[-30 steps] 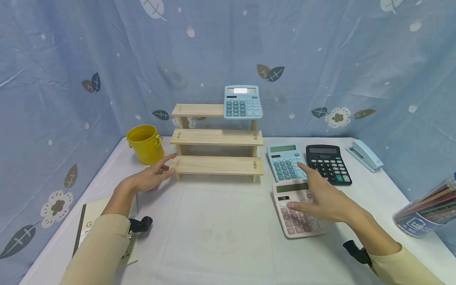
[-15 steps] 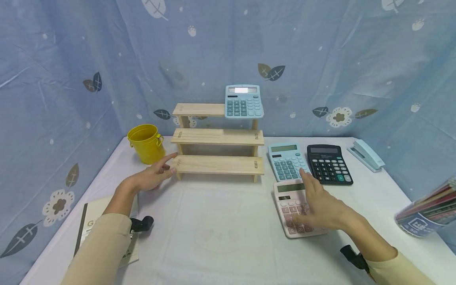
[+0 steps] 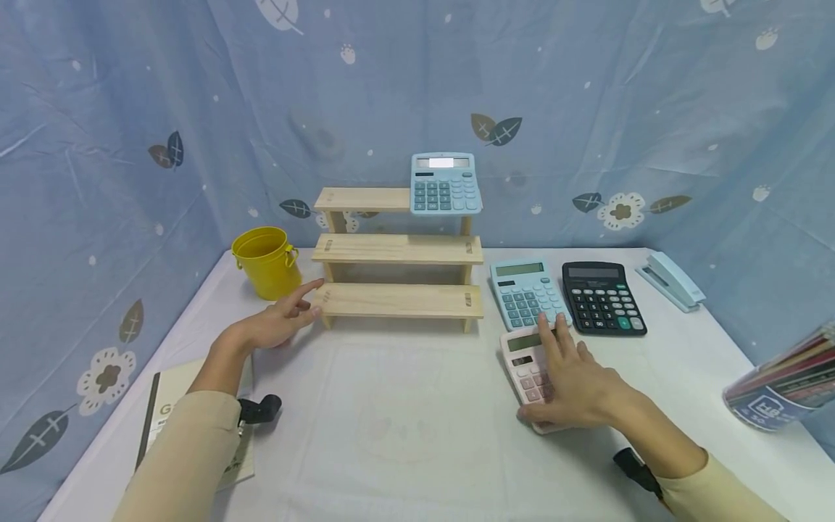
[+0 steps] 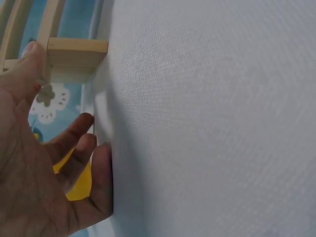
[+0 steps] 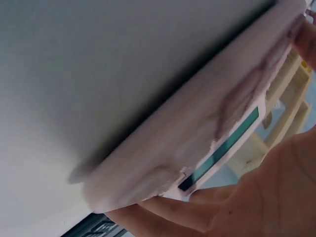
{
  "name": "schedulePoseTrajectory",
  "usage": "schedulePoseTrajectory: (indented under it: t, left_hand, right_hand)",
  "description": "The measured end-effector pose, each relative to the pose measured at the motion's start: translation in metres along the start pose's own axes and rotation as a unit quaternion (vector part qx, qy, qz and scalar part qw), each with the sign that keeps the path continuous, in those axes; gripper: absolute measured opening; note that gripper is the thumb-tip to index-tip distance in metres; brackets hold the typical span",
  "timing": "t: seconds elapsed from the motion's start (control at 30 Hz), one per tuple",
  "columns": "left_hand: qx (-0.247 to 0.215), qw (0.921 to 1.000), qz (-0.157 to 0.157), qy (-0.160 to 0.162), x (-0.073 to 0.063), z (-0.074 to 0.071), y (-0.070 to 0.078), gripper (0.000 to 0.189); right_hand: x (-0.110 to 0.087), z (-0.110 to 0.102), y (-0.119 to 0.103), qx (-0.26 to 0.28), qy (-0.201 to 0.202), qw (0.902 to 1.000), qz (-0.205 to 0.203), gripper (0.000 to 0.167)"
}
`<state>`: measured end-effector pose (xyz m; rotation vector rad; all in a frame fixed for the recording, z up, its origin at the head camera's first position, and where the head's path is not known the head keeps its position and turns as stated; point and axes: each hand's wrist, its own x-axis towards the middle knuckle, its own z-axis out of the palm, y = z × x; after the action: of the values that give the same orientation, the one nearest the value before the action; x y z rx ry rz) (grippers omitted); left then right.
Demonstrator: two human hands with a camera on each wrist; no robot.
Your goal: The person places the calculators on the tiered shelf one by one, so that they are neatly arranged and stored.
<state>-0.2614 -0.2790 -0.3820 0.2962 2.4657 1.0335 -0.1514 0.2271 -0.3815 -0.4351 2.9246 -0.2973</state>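
Pink calculator (image 3: pixel 530 378) spanned by the right hand (image 3: pixel 577 391), its long axis pointed away from the person, far end leaning slightly left.
It is placed on the white cloth (image 3: pixel 391 449), right of the wooden stand (image 3: pixel 398 299); pale pink casing, dark display and dusty-pink keys are partly covered. Right fingers are spread wide; whether a grip is made cannot be told. The left hand (image 3: pixel 280 326), farther off, is held loose, empty, by the lowest step.

Beige long sleeves (image 3: pixel 185 449), black wrist-worn cameras (image 3: pixel 259 410)
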Motion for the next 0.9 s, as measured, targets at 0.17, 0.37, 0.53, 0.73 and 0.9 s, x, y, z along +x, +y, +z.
schedulePoseTrajectory:
  t: [0.17, 0.37, 0.53, 0.73, 0.9]
  left_hand:
    - [-0.004, 1.0, -0.006, 0.001, 0.004, 0.001, -0.003, 0.077]
    - [-0.014, 0.9998, -0.014, 0.003, 0.008, -0.001, -0.009, 0.081]
    - [-0.014, 0.9998, -0.01, 0.006, 0.007, 0.0, -0.01, 0.08]
    - [-0.001, 1.0, 0.005, -0.003, 0.001, 0.001, -0.003, 0.079]
    - [-0.004, 1.0, -0.001, 0.0, -0.002, 0.002, 0.003, 0.077]
  right_hand:
    - [-0.009, -0.003, 0.01, 0.006, -0.007, 0.9998, -0.016, 0.155]
    - [-0.018, -0.001, 0.017, 0.011, 0.001, 0.9997, -0.023, 0.153]
    - [-0.02, -0.004, 0.02, 0.026, 0.028, 0.9989, -0.028, 0.149]
    - [-0.019, -0.011, 0.028, 0.103, 0.055, 0.9914, -0.059, 0.153]
    - [-0.015, -0.016, 0.032, 0.175, 0.073, 0.9784, -0.082, 0.154]
